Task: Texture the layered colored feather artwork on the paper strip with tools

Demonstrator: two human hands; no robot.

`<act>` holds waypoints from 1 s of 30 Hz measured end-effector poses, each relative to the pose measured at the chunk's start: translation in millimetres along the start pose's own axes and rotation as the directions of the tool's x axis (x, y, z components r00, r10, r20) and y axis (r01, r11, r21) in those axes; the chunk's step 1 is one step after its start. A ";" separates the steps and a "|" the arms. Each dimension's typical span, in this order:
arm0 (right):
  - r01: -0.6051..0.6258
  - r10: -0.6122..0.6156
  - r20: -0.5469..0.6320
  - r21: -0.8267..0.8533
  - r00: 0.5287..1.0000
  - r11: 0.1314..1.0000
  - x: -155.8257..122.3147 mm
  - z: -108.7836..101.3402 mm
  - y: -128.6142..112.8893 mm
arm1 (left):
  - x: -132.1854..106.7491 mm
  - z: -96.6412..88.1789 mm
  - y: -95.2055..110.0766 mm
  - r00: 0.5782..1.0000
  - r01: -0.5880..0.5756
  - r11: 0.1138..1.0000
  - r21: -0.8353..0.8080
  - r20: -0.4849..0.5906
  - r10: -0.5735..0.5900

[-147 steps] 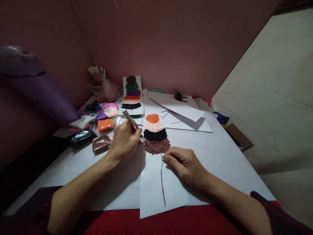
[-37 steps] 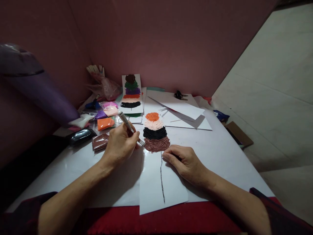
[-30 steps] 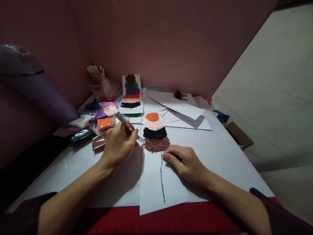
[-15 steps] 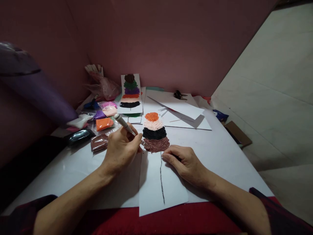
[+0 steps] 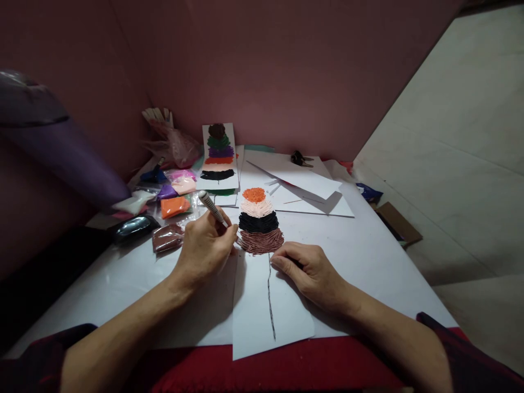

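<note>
**Tool at the edge of the brown band**

The left hand [image 5: 204,245] is closed tight round a slim tool [image 5: 212,207], gripped like a pen, with its pale speckled handle slanting up and away to the left. The working tip is mostly hidden by the fingers and sits right at the left edge of the clay flower [image 5: 260,221]. That flower is stacked in bands: orange on top, then peach, then black, with brown at the bottom. It lies on the upper end of a white sheet [image 5: 254,322], and a thin black stem line [image 5: 270,297] runs down from it.

On the other side, the right hand [image 5: 311,271] grips nothing. Its fingers are bent, with the tips pressed on the sheet just beside the brown band and the stem.

Off to the left, near the tool hand, lie the clay packets [image 5: 174,206], orange, brown and black among them. Behind the flower a finished card [image 5: 219,155] leans against the wall, and loose paper [image 5: 303,185] is spread across the white table [image 5: 368,251].
</note>
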State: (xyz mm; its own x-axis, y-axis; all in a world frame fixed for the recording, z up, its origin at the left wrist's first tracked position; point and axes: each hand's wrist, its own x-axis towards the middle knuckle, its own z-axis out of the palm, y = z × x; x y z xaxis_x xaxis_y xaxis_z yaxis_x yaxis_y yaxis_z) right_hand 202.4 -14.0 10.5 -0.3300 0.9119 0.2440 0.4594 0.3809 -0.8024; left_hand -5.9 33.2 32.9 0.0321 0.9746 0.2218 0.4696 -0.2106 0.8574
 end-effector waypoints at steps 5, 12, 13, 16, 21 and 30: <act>0.007 -0.007 0.001 0.011 1.000 1.000 0.0 0.5 0.4 | 3.0 -3.3 0.5 1.000 -0.011 0.999 0.050 0.013 0.011; 0.018 -0.018 -0.005 0.015 1.000 1.000 -0.1 0.3 1.8 | 8.0 -5.9 -3.8 0.995 -0.101 0.985 0.137 -0.006 0.103; 0.019 -0.019 -0.004 0.016 1.000 1.000 -0.1 0.3 2.0 | 8.4 -6.0 -4.9 0.994 -0.105 0.985 0.139 -0.003 0.106; 0.022 -0.022 -0.005 0.015 1.000 1.000 -0.5 0.4 2.4 | 9.1 -6.3 -8.0 0.992 -0.126 0.982 0.143 -0.010 0.129; 0.016 -0.016 -0.004 0.019 1.000 1.000 -0.4 0.7 2.4 | 6.2 -9.0 -2.2 0.975 -0.191 0.970 0.154 -0.081 0.205; 0.028 -0.028 -0.006 0.011 1.000 1.000 0.9 -0.3 1.1 | 0.4 -2.3 4.2 0.995 -0.084 0.995 -0.057 -0.063 0.080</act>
State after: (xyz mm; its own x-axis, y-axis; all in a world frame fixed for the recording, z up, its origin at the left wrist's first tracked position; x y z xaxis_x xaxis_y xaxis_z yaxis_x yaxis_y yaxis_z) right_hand 202.9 -12.7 10.0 -0.3374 0.9020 0.2694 0.4413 0.4043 -0.8011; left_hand -5.9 32.5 37.6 0.0141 0.9479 0.3183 0.4144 -0.2953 0.8609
